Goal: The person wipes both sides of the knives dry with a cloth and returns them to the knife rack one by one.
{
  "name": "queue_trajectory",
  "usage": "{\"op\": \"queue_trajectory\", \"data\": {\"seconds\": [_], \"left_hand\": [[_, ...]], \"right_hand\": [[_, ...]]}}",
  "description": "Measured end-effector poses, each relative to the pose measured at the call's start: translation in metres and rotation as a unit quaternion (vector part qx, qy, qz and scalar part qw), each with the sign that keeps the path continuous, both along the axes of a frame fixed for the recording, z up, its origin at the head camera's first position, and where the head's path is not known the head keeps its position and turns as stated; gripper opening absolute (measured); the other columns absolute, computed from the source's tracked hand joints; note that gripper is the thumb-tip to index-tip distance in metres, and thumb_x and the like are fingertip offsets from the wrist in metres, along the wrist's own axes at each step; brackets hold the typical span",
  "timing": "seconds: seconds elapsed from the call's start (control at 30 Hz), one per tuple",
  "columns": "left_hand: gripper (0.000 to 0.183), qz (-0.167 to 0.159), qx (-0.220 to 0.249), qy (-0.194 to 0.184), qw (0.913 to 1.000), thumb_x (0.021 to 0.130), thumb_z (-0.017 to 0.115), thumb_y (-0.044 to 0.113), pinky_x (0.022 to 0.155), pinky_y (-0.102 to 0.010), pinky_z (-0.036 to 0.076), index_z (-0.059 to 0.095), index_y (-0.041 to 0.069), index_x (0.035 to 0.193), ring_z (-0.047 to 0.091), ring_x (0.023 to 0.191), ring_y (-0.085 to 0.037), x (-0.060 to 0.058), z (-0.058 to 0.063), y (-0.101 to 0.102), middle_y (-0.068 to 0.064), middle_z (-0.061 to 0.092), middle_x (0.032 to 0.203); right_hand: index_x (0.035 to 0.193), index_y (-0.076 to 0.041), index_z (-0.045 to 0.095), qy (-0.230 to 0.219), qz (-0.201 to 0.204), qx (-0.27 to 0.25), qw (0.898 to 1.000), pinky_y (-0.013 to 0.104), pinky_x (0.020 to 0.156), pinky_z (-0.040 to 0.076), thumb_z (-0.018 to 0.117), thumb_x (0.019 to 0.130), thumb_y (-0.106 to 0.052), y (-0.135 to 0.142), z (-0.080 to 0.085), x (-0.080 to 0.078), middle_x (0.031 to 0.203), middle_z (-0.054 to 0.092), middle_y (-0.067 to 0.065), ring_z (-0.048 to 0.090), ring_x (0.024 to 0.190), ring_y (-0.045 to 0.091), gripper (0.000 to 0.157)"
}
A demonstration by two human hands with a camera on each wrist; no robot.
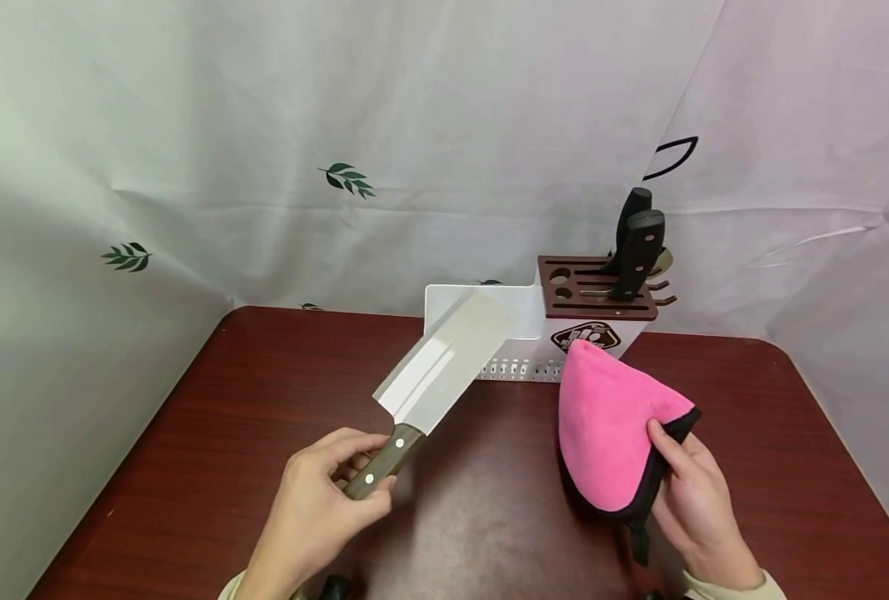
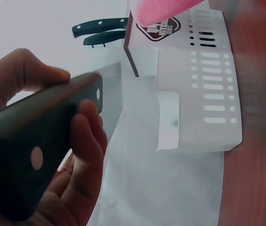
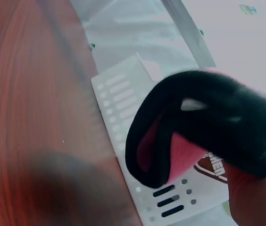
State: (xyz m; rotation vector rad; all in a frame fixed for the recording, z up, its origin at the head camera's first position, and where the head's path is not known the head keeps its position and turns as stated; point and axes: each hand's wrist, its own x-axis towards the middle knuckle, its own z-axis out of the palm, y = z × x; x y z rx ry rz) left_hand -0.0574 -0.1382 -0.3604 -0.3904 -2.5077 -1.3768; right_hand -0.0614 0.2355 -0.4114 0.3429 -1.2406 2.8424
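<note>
My left hand (image 1: 312, 496) grips a cleaver (image 1: 455, 358) by its dark wooden handle, with the broad blade angled up and away to the right over the table. Two pale rivets show on the handle (image 2: 53, 122) in the left wrist view. On the right, my right hand (image 1: 695, 496) pinches the black edge of a pink cloth (image 1: 616, 425), thumb on top. The cloth is folded, and its pink point overlaps the front of the white knife rack (image 1: 541, 354) in the head view. In the right wrist view, the black binding (image 3: 203, 99) hides most of the fingers.
Behind the hands, the rack has a brown slotted top (image 1: 556, 304) with black-handled knives (image 1: 637, 254) standing in it. Brown hooks (image 1: 665, 300) stick out at its right side. A dark object (image 1: 335, 587) shows at the bottom edge. White curtains (image 1: 451, 125) enclose the reddish-brown table (image 1: 302, 358).
</note>
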Motion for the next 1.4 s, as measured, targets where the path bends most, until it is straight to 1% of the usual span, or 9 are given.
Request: {"op": "queue_trajectory", "data": {"seconds": [0.33, 0.53, 0.67, 0.8, 0.9, 0.93, 1.03, 1.17, 1.4], "left_hand": [[0.046, -0.097, 0.006, 0.012, 0.9952, 0.066, 0.083, -0.006, 0.057, -0.024, 0.054, 0.077, 0.02, 0.103, 0.062, 0.073, -0.005, 0.004, -0.004, 0.006, 0.015, 0.067, 0.097], [0.046, -0.138, 0.004, 0.015, 0.9903, 0.067, 0.081, -0.005, 0.06, -0.024, 0.052, 0.077, 0.021, 0.105, 0.062, 0.074, -0.004, 0.005, -0.007, 0.012, 0.014, 0.066, 0.097], [0.045, -0.151, -0.001, 0.019, 0.9883, 0.068, 0.08, -0.004, 0.062, -0.023, 0.051, 0.077, 0.021, 0.106, 0.061, 0.075, -0.004, 0.004, -0.01, 0.015, 0.014, 0.066, 0.097], [0.045, -0.163, -0.006, 0.021, 0.9863, 0.068, 0.079, -0.004, 0.062, -0.021, 0.05, 0.076, 0.02, 0.106, 0.06, 0.075, -0.003, 0.002, -0.014, 0.018, 0.014, 0.065, 0.097], [0.046, -0.171, -0.011, 0.025, 0.9849, 0.068, 0.078, -0.004, 0.063, -0.019, 0.049, 0.075, 0.021, 0.106, 0.059, 0.074, -0.002, 0.002, -0.016, 0.02, 0.014, 0.064, 0.097], [0.046, -0.175, -0.013, 0.028, 0.9842, 0.068, 0.078, -0.003, 0.064, -0.019, 0.049, 0.075, 0.022, 0.106, 0.059, 0.075, -0.002, 0.001, -0.017, 0.021, 0.014, 0.064, 0.097], [0.045, -0.185, -0.021, 0.04, 0.9816, 0.069, 0.078, -0.003, 0.065, -0.017, 0.049, 0.075, 0.021, 0.107, 0.058, 0.075, -0.001, 0.001, -0.019, 0.022, 0.014, 0.063, 0.097], [0.044, -0.205, -0.03, 0.056, 0.9767, 0.07, 0.078, -0.002, 0.067, -0.015, 0.048, 0.075, 0.019, 0.108, 0.058, 0.076, 0.0, 0.001, -0.022, 0.023, 0.013, 0.063, 0.098], [0.043, -0.213, -0.046, 0.077, 0.973, 0.069, 0.079, -0.001, 0.068, -0.012, 0.046, 0.075, 0.019, 0.106, 0.056, 0.076, 0.002, 0.001, -0.025, 0.026, 0.014, 0.061, 0.096]], "right_hand": [[0.13, -0.002, 0.059, -0.024, -0.165, 0.13, 0.977, 0.026, 0.086, 0.055, 0.043, 0.106, 0.0, -0.01, 0.01, 0.007, 0.121, 0.067, 0.006, 0.066, 0.109, 0.013, 0.029], [0.127, 0.005, 0.06, -0.034, -0.3, 0.216, 0.929, 0.021, 0.085, 0.053, 0.052, 0.102, 0.0, -0.02, 0.015, 0.009, 0.113, 0.069, 0.007, 0.065, 0.103, 0.011, 0.026], [0.128, 0.013, 0.057, 0.009, -0.32, 0.281, 0.905, 0.019, 0.086, 0.051, 0.051, 0.1, 0.006, -0.021, 0.015, 0.01, 0.11, 0.07, 0.003, 0.064, 0.101, 0.008, 0.029], [0.129, 0.011, 0.059, 0.086, -0.331, 0.427, 0.837, 0.015, 0.087, 0.048, 0.054, 0.094, 0.014, -0.021, 0.008, 0.011, 0.114, 0.069, -0.008, 0.062, 0.1, 0.001, 0.035], [0.13, 0.006, 0.062, 0.174, -0.341, 0.514, 0.767, 0.015, 0.097, 0.043, 0.058, 0.092, 0.012, -0.021, 0.001, 0.008, 0.127, 0.067, 0.0, 0.061, 0.115, 0.005, 0.039], [0.13, 0.006, 0.062, 0.203, -0.339, 0.524, 0.754, 0.016, 0.101, 0.041, 0.059, 0.094, 0.009, -0.021, 0.0, 0.007, 0.13, 0.066, 0.006, 0.059, 0.121, 0.008, 0.036], [0.133, 0.008, 0.059, 0.254, -0.325, 0.543, 0.731, 0.024, 0.112, 0.033, 0.057, 0.102, -0.012, -0.022, -0.001, 0.004, 0.138, 0.057, 0.023, 0.049, 0.136, 0.021, 0.037], [0.134, 0.008, 0.058, 0.275, -0.318, 0.574, 0.703, 0.029, 0.116, 0.028, 0.047, 0.106, -0.034, -0.024, -0.001, 0.004, 0.14, 0.055, 0.024, 0.045, 0.139, 0.028, 0.052], [0.126, 0.007, 0.064, 0.32, -0.309, 0.598, 0.666, 0.041, 0.117, 0.026, 0.043, 0.108, -0.033, -0.028, -0.003, 0.002, 0.136, 0.061, 0.019, 0.048, 0.135, 0.033, 0.048]]}}
